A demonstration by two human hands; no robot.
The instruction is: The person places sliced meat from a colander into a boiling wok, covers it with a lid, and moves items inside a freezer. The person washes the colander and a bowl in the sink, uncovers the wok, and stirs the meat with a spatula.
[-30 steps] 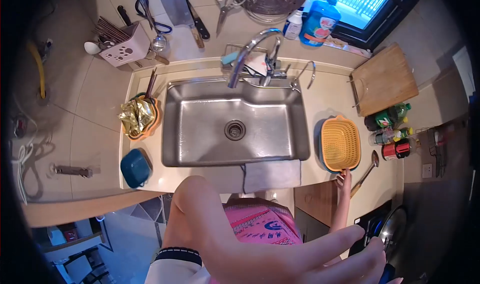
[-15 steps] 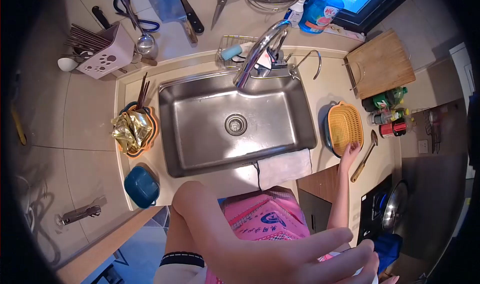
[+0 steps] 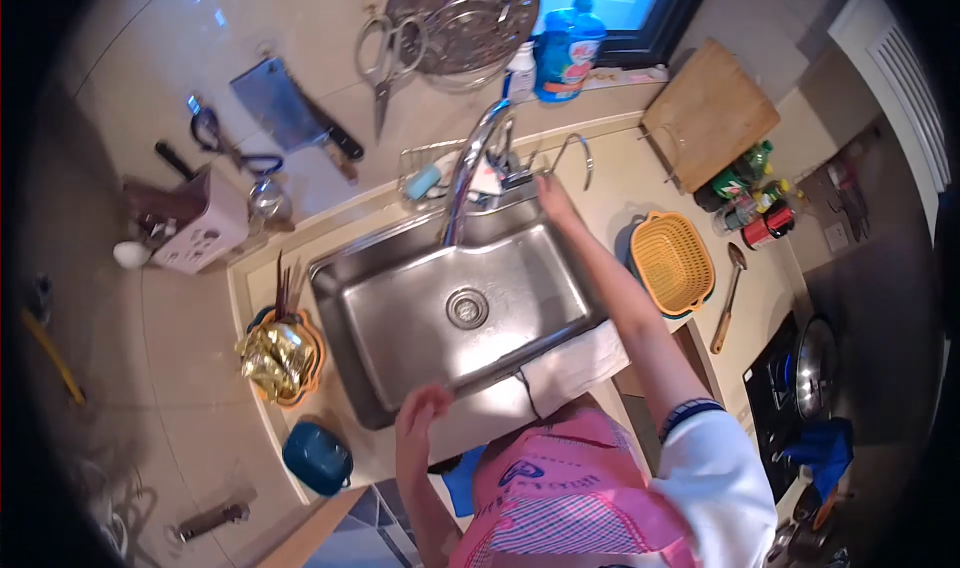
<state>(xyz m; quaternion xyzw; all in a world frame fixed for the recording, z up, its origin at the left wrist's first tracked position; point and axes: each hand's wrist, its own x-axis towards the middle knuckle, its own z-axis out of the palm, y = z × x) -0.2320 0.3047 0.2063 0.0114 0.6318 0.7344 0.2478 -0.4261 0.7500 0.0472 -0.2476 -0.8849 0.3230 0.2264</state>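
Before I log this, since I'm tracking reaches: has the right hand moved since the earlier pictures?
Yes: against the fixed steel sink, the right hand has gone left from the yellow colander to the sink's back right corner.

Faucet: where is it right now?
Head view, upper middle: the faucet stands at the far edge of the sink, with the right hand just right of it.

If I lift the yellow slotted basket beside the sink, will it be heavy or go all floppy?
The yellow slotted basket is probably light for its size: its walls are full of gaps. It looks like plastic holding its shape, so likely stiff. A teal rim peeks out underneath, so whatever's below might shift too.
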